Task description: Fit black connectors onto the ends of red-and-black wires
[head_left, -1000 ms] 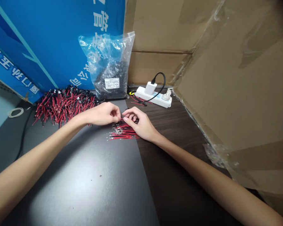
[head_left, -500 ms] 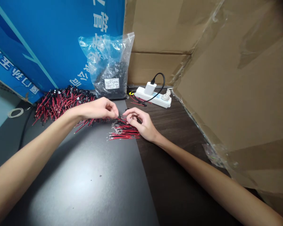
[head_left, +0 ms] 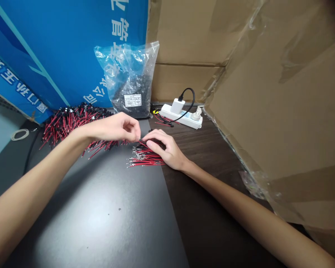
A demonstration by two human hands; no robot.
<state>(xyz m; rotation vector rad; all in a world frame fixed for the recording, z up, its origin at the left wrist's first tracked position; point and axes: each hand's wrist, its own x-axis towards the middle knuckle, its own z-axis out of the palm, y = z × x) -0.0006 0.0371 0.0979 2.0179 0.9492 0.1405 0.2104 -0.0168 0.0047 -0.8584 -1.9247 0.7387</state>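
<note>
My left hand (head_left: 124,127) is closed in a pinch, thumb against forefinger, on a small dark piece (head_left: 141,139) with a bright tip, too small to make out fully. Close against it from the right, my right hand (head_left: 167,149) has its thumb and forefinger drawn together at the same piece, with the other fingers curved over the wires. What lies between the right fingertips is mostly hidden. Beneath the hands spreads a bunch of red and black wire leads (head_left: 146,161), their metal ends pointing left. Behind my left wrist is a larger heap of red and black leads (head_left: 64,124) with black connectors.
A clear bag of small black parts (head_left: 132,83) with a white label stands at the back. Right of it, a white power strip (head_left: 181,115) carries an adapter and black cable. Cardboard walls (head_left: 268,111) and a blue printed panel (head_left: 58,48) enclose the grey-and-dark-brown tabletop (head_left: 100,223).
My right hand has shifted slightly left, and its forefinger and thumb have stretched toward the left fingertips. The left hand has stayed nearly in place, still pinching. The view has tilted slightly.
</note>
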